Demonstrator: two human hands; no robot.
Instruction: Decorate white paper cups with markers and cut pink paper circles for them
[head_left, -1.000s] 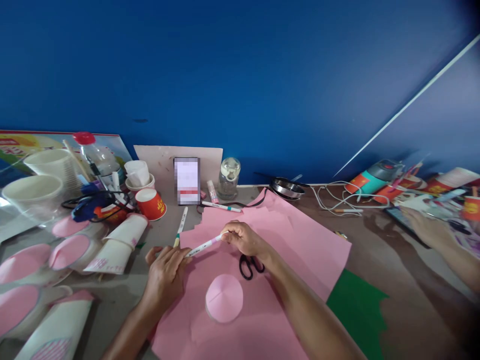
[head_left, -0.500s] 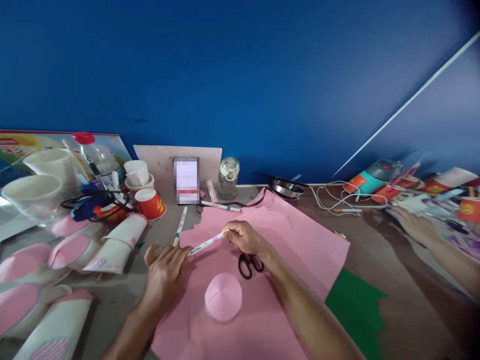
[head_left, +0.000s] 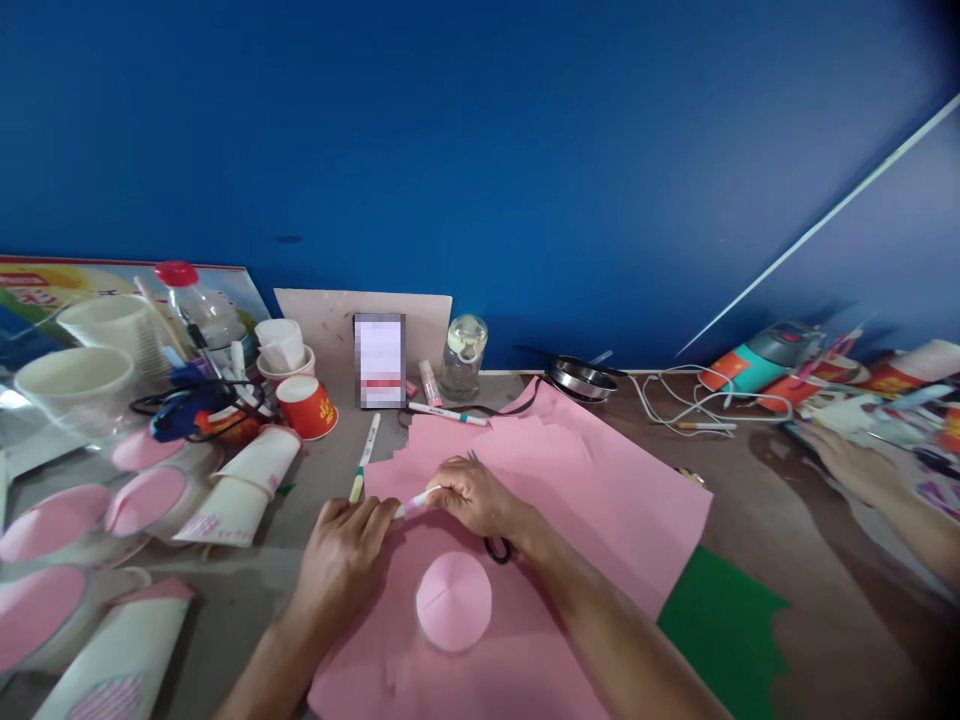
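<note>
Between my two hands, a white marker (head_left: 414, 504) with a pink band is held above the pink paper (head_left: 600, 510). My left hand (head_left: 349, 545) is closed around its left end, and most of the barrel is hidden there. The fingers of my right hand (head_left: 472, 495) pinch the other end. Beneath my right hand lie black-handled scissors (head_left: 498, 549), largely covered by it. Nearer to me, a round pink paper piece (head_left: 454, 602) with a crease rests on what looks like a cup on the paper.
Left stand white paper cups (head_left: 75, 375) and several pink-topped cups (head_left: 56, 520). A phone (head_left: 379, 362), a red cup (head_left: 307, 407), a glass jar (head_left: 463, 355) and a round metal dish (head_left: 581, 378) line the back. Green paper (head_left: 724, 635) lies right; another person's hand (head_left: 847, 460) is beyond.
My left hand has slid along the marker toward my right hand, covering more of the barrel. My right hand has moved slightly nearer and over the scissors. The view has shifted a little.
</note>
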